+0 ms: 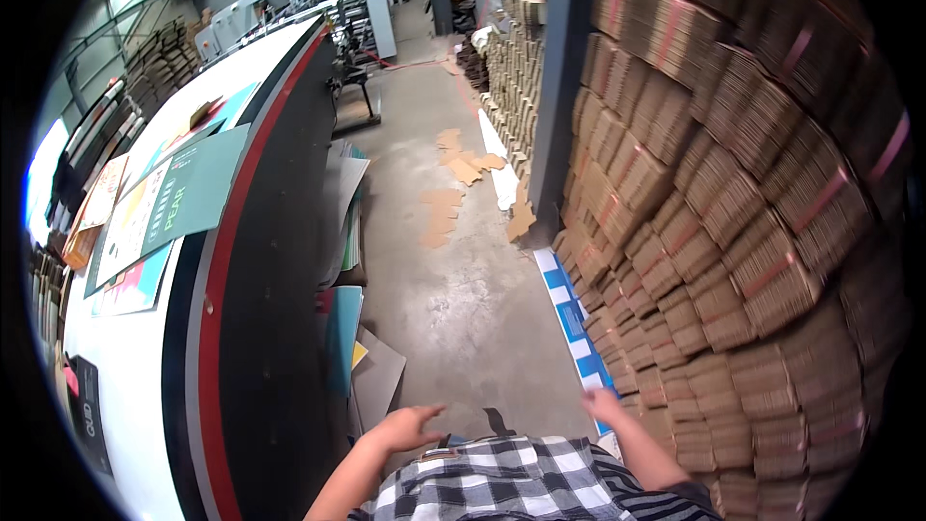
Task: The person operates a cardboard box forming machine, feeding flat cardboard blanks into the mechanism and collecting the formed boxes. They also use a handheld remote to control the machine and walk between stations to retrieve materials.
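My left hand [407, 427] hangs in front of my body with its fingers stretched out and nothing in it. It is nearest to a grey sheet [383, 371] leaning at the foot of the machine. Low on the right, my right hand [604, 407] is slightly blurred. Its fingers look loosely bent and a little apart, with no held thing visible. It appears in front of a blue and white strip [569, 314] lying on the floor along the stacks; whether they touch I cannot tell.
A long white-topped machine [135, 367] with printed sheets [198, 183] on it runs along the left. Tied cardboard stacks [714, 203] line the right, beside a grey post [559, 96]. Cardboard scraps [444, 215] lie on the concrete floor [453, 309]; another machine [371, 5] stands at the back.
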`<state>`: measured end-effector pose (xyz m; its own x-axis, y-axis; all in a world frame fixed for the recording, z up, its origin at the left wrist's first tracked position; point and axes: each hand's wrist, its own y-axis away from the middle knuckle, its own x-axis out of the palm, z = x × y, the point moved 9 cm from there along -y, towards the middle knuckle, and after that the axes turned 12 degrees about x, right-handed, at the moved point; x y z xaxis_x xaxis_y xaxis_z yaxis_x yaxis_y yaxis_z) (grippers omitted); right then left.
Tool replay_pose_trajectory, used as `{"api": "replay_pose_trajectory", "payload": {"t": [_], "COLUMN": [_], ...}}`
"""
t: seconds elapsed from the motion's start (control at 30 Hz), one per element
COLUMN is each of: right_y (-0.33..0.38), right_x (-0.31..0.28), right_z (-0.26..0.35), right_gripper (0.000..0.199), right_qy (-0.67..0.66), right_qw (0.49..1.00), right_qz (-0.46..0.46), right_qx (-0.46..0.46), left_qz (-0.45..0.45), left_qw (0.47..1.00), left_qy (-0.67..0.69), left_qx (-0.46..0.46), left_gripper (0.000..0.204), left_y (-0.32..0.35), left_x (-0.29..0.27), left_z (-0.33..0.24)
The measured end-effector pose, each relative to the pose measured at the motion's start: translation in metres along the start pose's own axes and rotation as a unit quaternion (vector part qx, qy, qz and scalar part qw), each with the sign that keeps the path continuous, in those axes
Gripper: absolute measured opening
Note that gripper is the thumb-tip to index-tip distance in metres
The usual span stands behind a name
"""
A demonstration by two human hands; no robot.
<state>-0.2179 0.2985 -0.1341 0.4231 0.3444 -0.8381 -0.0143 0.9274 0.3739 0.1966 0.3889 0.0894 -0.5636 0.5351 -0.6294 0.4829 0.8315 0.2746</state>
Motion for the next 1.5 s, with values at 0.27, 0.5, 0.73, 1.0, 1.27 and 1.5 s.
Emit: {"api": "replay_pose_trajectory", "payload": {"t": [0.27, 0.5, 0.73, 1.0, 1.27, 1.5], "right_y": [-0.348, -0.409, -0.596, -1.053, -1.442, -1.583], "right_x": [-0.134, 0.010, -0.046, -0.152, -0.338, -0.225], "right_z": [0.285, 0.190, 0.270, 0.509, 0.901, 0.864], "right_gripper": [0.031, 0.035, 0.035, 0.035, 0.030, 0.030], "right_qy": [-0.245, 0.093, -0.033, -0.007, -0.386, 0.197], "right_qw": [0.968, 0.929, 0.911, 0.996, 0.919, 0.920], "right_qz": [0.003, 0.334, 0.294, 0.090, 0.042, 0.333], "right_qx": [-0.061, 0.127, 0.288, 0.015, -0.059, 0.060], "left_qz": [0.017, -0.067, -0.103, 0.060, -0.054, -0.265], "left_qw": [0.972, 0.979, 0.989, 0.947, 0.787, 0.939], "left_qy": [0.021, -0.167, -0.087, -0.005, 0.303, 0.017], "left_qx": [-0.232, -0.100, 0.066, -0.315, -0.535, -0.220], "left_gripper": [0.067, 0.058, 0.058, 0.066, 0.063, 0.048], "left_y": [-0.093, -0.342, -0.592, -0.614, -0.612, -1.052], "left_x": [-0.151, -0.435, -0.672, -0.684, -0.738, -1.250], "left_z": [0.227, 0.293, 0.328, 0.706, 0.907, 0.980]}}
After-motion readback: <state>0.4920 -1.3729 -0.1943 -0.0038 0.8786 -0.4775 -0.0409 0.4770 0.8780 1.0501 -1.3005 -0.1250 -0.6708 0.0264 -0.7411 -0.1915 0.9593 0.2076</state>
